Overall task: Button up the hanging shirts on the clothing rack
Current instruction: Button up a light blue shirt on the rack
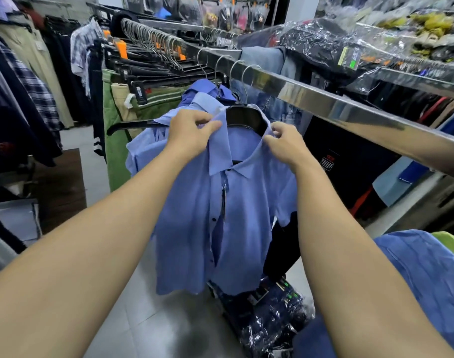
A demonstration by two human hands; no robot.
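my left hand (192,133) pinches the left side of the collar of the light blue short-sleeved shirt (246,215), thumb on top of the fabric and fingers curled behind it, just left of the black plastic hanger (244,118). my right hand (285,146) pinches the right side of the same collar, fingertips curled onto the fold where it meets the hanger's shoulder. both arms reach forward, bare to the elbow.

the shirt hangs in front of me from the shiny square metal rail (324,99) that runs from the upper left to the right edge of the view. the hanger's wire hook goes over the rail. the collar lies spread open at the top, both points turned down. lower on the front, small dark buttons (213,219) show along the placket; the two front edges seem to meet near the collar points and gape a little further down, though the folds make it hard to tell which buttons are fastened. a thin dark tag (223,200) dangles on the front below the collar.

behind this shirt, more blue shirts (202,91) hang on the same rail, and further along it a row of dark trousers on clip hangers with orange tabs (143,60). green trousers (114,151) hang to the left. plastic-wrapped dark garments (269,321) lie piled on the grey tiled floor (148,319) beneath the shirt, and more wrapped packs (321,45) sit on top at the right.
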